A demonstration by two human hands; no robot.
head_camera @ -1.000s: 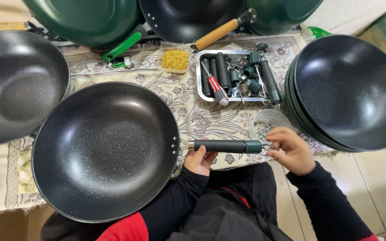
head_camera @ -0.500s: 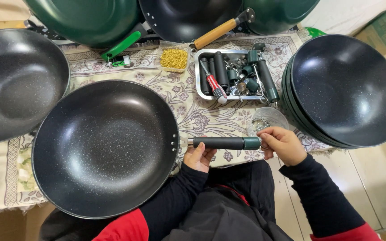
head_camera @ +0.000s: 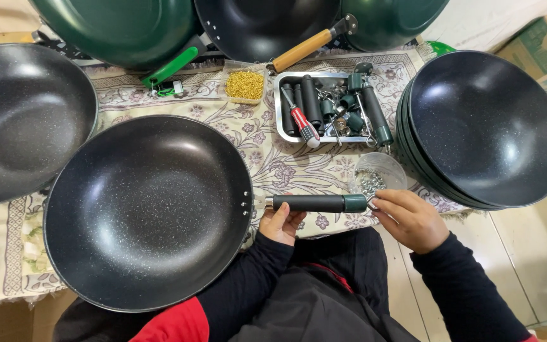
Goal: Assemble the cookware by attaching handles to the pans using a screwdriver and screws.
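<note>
One black handle (head_camera: 314, 203) with a green end cap lies level against the rim of the large black wok (head_camera: 147, 212) on the patterned cloth (head_camera: 267, 155). The left hand (head_camera: 281, 223) cups the handle from below, fingers curled. The right hand (head_camera: 409, 218) pinches the cap end; its fingertips are hidden. One clear cup (head_camera: 378, 174) sits just beyond. One metal tray (head_camera: 327, 109) holds several spare handles, count unclear.
</note>
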